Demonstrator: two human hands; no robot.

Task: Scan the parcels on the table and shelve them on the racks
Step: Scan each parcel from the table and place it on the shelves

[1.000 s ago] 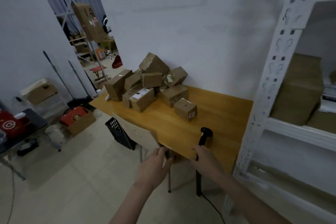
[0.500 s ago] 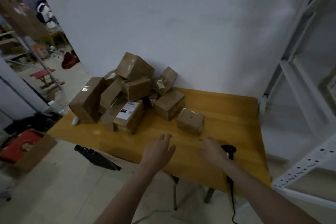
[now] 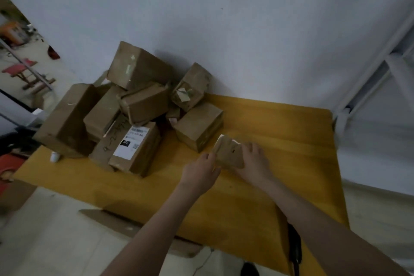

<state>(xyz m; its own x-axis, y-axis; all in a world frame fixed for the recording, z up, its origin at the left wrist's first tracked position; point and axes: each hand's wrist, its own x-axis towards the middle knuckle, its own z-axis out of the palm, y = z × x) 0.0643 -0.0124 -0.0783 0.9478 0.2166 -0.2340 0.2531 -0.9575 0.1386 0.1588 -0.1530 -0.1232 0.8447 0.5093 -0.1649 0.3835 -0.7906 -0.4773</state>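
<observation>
1. Small parcel (image 3: 228, 152), brown cardboard, near the middle of the yellow table (image 3: 280, 132), tilted; cannot tell if its base touches the tabletop.
2. Left hand (image 3: 201, 172) on the small parcel's left side, fingers curled against it, gripping.
3. Right hand (image 3: 253, 163) on its right side, fingers spread and wrapped over the top right edge, gripping.
4. Both forearms reach in from the bottom edge of the head view.
5. Parcel pile (image 3: 125, 105) at the table's back left, against the white wall (image 3: 224, 18); boxes stacked and leaning at odd angles.
6. Labelled parcel (image 3: 134, 148) at the pile's front, white shipping label with a black patch on top, lying flat on the table.
7. Plain box (image 3: 199, 127) just behind and left of the held parcel, resting on the table, close to it, contact unclear.
8. Black scanner (image 3: 294, 246) at the table's near edge, under the right forearm, partly hidden.
9. White rack (image 3: 376, 69) to the right of the table, blurred.
10. Small white bottle (image 3: 54, 156) on the table's left edge beside the big leaning box.
</observation>
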